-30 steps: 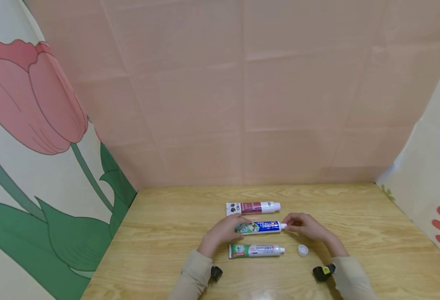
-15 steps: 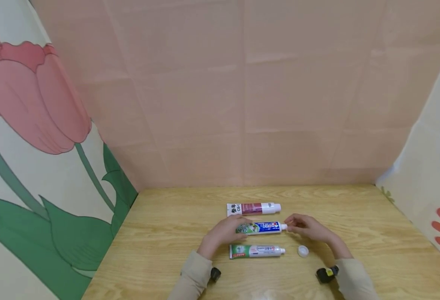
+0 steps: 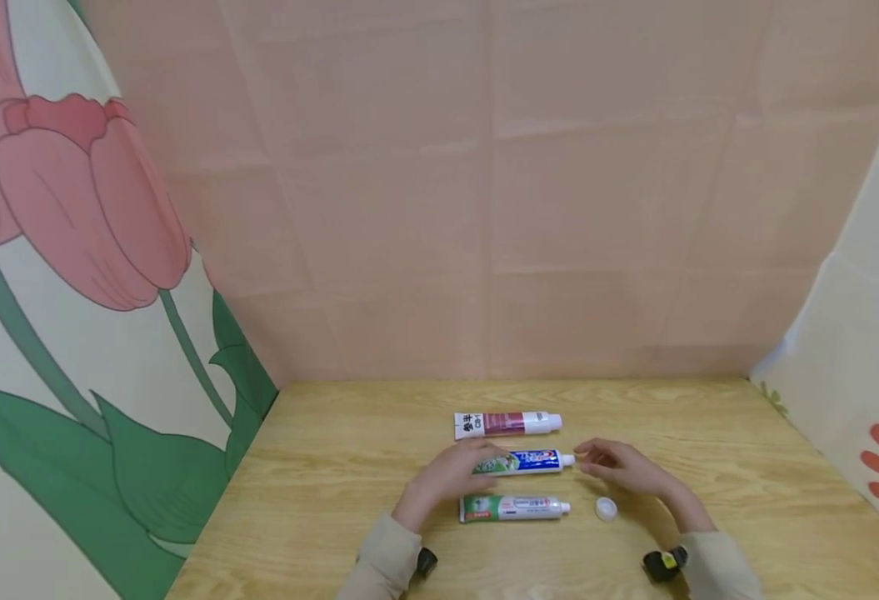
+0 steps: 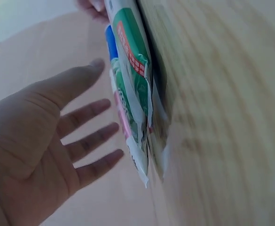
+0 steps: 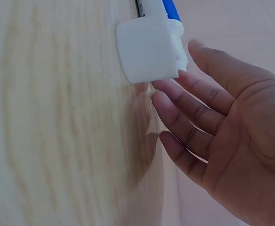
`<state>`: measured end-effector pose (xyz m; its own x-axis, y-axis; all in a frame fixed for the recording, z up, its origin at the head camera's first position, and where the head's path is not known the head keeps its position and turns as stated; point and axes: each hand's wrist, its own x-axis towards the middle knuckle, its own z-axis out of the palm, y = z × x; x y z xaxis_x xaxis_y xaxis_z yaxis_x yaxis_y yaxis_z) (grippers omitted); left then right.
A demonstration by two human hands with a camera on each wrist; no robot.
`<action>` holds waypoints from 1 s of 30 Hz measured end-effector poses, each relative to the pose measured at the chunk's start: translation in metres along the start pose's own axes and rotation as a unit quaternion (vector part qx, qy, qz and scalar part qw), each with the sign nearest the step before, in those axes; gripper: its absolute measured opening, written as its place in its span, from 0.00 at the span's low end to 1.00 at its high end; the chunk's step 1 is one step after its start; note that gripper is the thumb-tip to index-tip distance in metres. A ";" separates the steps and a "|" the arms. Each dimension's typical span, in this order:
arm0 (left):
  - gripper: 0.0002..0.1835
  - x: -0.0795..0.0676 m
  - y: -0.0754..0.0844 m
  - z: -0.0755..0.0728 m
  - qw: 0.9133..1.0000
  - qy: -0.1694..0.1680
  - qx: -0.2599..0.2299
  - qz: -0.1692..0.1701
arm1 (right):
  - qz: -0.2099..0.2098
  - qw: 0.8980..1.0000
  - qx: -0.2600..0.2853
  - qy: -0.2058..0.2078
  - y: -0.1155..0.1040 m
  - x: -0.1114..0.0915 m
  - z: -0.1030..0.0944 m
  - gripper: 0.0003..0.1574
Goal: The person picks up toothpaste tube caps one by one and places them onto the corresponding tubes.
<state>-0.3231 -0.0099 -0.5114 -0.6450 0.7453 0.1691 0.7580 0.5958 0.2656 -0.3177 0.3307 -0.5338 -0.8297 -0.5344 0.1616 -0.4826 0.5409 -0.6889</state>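
The blue and green toothpaste tube (image 3: 536, 461) lies on the table between the hands, its small white cap (image 3: 568, 460) pointing right. Over its left end hovers my left hand (image 3: 450, 473); in the left wrist view its thumb and fingers are spread and apart from the tubes. Just right of the white cap is my right hand (image 3: 622, 467), fingers loosely bent and holding nothing. Nearer me lies a green and white toothpaste tube (image 3: 517, 507); farther back is a red and white toothpaste tube (image 3: 510, 424).
A loose white round cap (image 3: 606, 509) stands on the wooden table (image 3: 334, 433) below the right hand; it looms large in the right wrist view. A pink sheet (image 3: 484, 208) hangs behind the table, with flower-printed sheets at both sides.
My right hand has drawn back slightly to the right from the blue and green tube's cap, its fingers loosened. My left hand stays over the tube's left end. The tubes keep their places.
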 end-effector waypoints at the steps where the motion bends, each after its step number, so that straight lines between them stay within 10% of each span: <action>1: 0.27 0.000 0.001 0.000 1.000 0.005 0.005 0.010 | 0.000 1.000 -0.005 0.001 0.000 -0.001 0.000 0.21; 30: 0.32 -0.015 0.018 0.000 0.996 -0.070 -0.002 0.046 | -0.036 0.999 -0.009 -0.001 -0.011 -0.025 -0.004 0.17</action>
<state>-0.2999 -0.0104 -0.5094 -0.5523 0.8315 0.0594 0.8129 0.5214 0.2595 -0.2932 0.3406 -0.5274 -0.7915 -0.5744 0.2089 -0.5468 0.5127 -0.6620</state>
